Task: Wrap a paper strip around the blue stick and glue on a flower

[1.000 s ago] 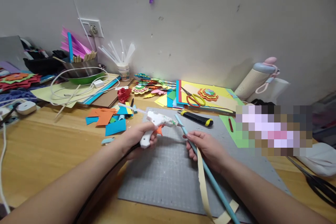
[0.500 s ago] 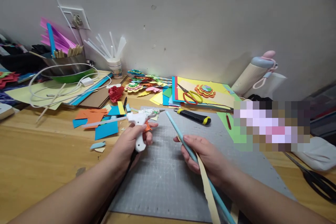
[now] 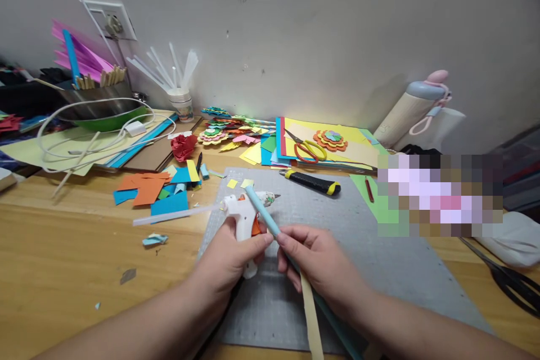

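Glue gun (image 3: 237,211) sits in my left hand (image 3: 232,261), fingers wrapped tight round its white grip. Its nozzle points to 3 o'clock and its clear glue rod (image 3: 172,215) sticks out toward 9. My right hand (image 3: 320,264) is closed on the blue paper stick (image 3: 262,211), pinching it together with a cream paper strip (image 3: 311,315) that trails back toward 6 o'clock.

Half a second ago my hands were well apart, the gun off at 10 o'clock from the stick's tip. Now they have come together over the grey cutting mat (image 3: 371,259), fingertips nearly touching. The stick's upper end slants to 11 o'clock across the gun's body, in front of the orange trigger. Whether stick and gun touch I cannot tell.

On the bench (image 3: 63,259), the black-and-yellow utility knife (image 3: 312,181) lies at 1 o'clock from my hands as before, and the cut paper scraps (image 3: 147,191) lie at 10 o'clock.
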`<state>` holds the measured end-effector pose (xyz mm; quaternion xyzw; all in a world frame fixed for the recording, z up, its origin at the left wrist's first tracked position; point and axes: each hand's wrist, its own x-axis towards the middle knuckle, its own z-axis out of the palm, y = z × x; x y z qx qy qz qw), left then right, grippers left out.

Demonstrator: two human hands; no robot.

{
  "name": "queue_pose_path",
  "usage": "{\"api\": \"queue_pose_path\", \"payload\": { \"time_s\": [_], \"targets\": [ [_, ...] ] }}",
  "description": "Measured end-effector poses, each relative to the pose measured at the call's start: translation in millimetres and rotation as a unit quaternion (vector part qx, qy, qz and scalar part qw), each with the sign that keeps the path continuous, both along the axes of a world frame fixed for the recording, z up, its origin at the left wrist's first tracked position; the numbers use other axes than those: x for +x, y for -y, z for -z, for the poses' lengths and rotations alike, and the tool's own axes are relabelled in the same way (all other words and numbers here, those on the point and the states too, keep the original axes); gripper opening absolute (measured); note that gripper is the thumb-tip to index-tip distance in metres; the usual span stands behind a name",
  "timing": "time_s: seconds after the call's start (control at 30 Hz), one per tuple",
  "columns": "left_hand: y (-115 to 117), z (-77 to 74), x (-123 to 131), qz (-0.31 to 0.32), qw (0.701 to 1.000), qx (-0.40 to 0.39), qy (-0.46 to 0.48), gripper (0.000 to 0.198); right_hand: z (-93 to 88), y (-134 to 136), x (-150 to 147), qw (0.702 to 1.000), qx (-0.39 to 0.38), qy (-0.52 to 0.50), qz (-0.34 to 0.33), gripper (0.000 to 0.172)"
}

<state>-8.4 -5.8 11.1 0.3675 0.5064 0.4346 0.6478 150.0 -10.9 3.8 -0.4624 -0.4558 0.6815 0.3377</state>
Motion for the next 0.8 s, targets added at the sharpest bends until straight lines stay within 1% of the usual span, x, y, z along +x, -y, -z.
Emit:
{"api": "queue_pose_path", "payload": {
  "time_s": [0.17,0.37,0.47,0.6,0.67,0.7,0.73,0.77,0.8],
  "targets": [
    [-2,-0.5,3,-0.003,1.0,0.014,-0.004,0.027,-1.7,1,1,1.0,-0.012,-0.017,-0.012,0.034],
    [-7,4.2,-3,-0.014,1.0,0.025,0.006,0.028,-0.2,1,3,1.0,-0.013,-0.022,0.009,0.031],
    [-12,3.5,-7,0.022,0.999,0.02,-0.039,0.027,-1.1,-2,7,0.998,0.011,-0.036,0.041,0.029],
    [-23,-0.7,-15,0.132,0.985,-0.025,-0.109,0.037,-2.2,-9,18,0.992,0.03,-0.054,0.114,0.029],
    [-26,-4.9,-24,0.188,0.968,-0.044,-0.161,0.04,-0.6,-13,23,0.989,0.023,-0.058,0.133,0.029],
    [-28,-7.9,-30,0.206,0.954,-0.038,-0.213,0.04,0.6,-15,26,0.988,0.019,-0.061,0.139,0.029],
    [-29,-11.5,-37,0.212,0.935,-0.024,-0.284,0.041,1.9,-17,27,0.987,0.016,-0.063,0.144,0.029],
    [-29,-15.8,-46,0.207,0.906,0.005,-0.369,0.043,3.0,-19,29,0.987,0.014,-0.064,0.149,0.029],
    [-29,-20.7,-56,0.179,0.871,0.048,-0.455,0.045,4.0,-20,30,0.986,0.015,-0.066,0.151,0.029]
  ]
}}
